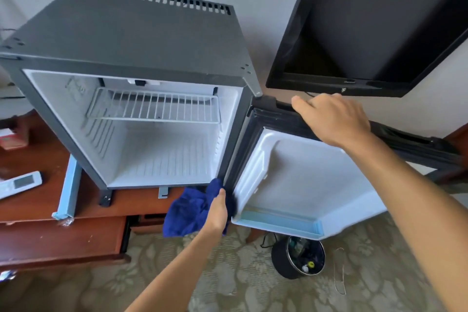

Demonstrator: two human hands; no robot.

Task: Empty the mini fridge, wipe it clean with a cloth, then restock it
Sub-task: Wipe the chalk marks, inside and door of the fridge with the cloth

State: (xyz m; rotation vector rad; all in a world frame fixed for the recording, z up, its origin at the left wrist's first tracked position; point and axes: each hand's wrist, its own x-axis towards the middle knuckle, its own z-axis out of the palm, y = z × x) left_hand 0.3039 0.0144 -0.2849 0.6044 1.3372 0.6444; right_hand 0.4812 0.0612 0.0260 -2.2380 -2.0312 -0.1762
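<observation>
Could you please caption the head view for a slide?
Left hand holds blue cloth at the emptied mini fridge; right hand steadies its door.

Head view — close, looking down at fridge (pixel 131 40).

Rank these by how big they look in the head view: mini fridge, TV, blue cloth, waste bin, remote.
1. mini fridge
2. TV
3. blue cloth, gripped by the left hand, and waste bin: these look alike, so unranked
5. remote, partly cut off at the frame edge
</observation>
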